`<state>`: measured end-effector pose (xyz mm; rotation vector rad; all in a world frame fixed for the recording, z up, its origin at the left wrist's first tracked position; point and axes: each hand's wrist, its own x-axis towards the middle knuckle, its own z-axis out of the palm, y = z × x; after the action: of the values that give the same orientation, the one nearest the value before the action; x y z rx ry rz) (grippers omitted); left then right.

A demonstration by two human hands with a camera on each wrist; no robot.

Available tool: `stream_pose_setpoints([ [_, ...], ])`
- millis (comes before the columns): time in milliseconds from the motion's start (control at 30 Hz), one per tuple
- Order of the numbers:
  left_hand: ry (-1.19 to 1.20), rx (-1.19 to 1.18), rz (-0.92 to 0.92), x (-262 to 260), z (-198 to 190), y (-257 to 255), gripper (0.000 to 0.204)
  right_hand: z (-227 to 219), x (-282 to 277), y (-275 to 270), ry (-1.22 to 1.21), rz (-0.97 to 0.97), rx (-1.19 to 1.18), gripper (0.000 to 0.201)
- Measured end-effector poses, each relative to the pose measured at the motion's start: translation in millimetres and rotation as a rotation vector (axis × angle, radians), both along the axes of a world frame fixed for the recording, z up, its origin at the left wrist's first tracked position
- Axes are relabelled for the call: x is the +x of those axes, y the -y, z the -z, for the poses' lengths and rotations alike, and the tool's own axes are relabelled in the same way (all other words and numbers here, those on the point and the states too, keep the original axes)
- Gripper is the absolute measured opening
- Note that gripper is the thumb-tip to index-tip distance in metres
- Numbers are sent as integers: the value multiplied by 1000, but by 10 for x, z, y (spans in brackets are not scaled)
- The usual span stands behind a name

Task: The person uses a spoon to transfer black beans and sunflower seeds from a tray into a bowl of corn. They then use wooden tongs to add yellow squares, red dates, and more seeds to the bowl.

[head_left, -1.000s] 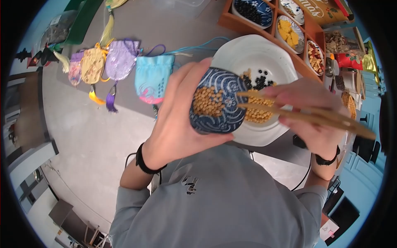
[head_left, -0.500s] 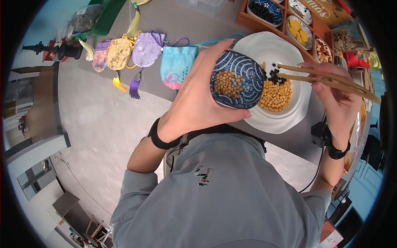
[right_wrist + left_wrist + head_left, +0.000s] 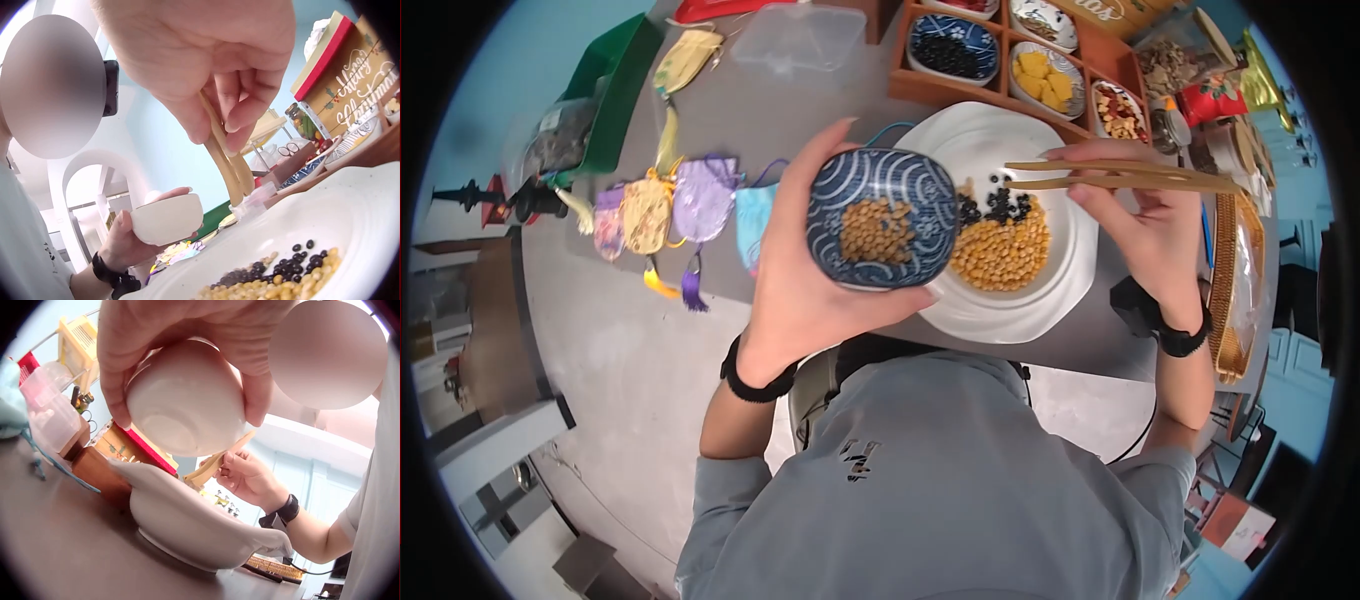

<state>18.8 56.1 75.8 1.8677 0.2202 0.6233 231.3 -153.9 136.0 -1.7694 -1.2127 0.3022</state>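
My left hand (image 3: 785,290) grips a small bowl (image 3: 880,175) with a blue wave pattern inside and a plain white outside. Light brown beans (image 3: 878,230) lie in it. The bowl is held up at the left side of a large white bowl (image 3: 1072,285), overlapping its rim in the head view. Yellow kernels (image 3: 1005,260) and black beans (image 3: 1005,207) sit in the large bowl, with a few light brown beans at their left. Wooden tongs (image 3: 228,165) are pinched in my right hand (image 3: 1145,215). Their tips stand slightly apart above the large bowl, with nothing visible between them.
Behind the large bowl stands a wooden divided box (image 3: 1000,100) holding small dishes of ingredients. Fabric pouches with tassels (image 3: 705,200) lie at the left. A clear plastic box (image 3: 800,38) and a green tray (image 3: 615,100) are farther back. A woven basket (image 3: 1228,290) stands at the right.
The tongs have moved right, from over the small bowl to above the large bowl. My left hand has drawn the small bowl somewhat left, uncovering more of the large bowl. The head view has shifted.
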Motion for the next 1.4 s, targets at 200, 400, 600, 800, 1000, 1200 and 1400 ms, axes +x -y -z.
stream_pose_setpoints([
  [200,8,-30,27,28,-19,-95,125,123,80,-99,6,-94,-177,23],
  [400,18,43,47,-24,24,-109,136,190,199,-259,194,-267,-177,27],
  [600,-21,102,41,-93,36,-130,137,257,290,-362,197,-356,-201,25],
  [800,-29,11,48,-83,49,-98,130,275,276,-361,192,-331,-175,23],
  [1000,-92,75,69,-92,69,-90,134,-98,137,-317,80,-150,-132,20],
  [1200,-117,57,86,-63,72,-29,132,-204,-94,-384,53,-334,-32,28],
  [1400,-128,96,72,-76,72,-20,130,-177,-57,-290,-23,-255,-36,27],
])
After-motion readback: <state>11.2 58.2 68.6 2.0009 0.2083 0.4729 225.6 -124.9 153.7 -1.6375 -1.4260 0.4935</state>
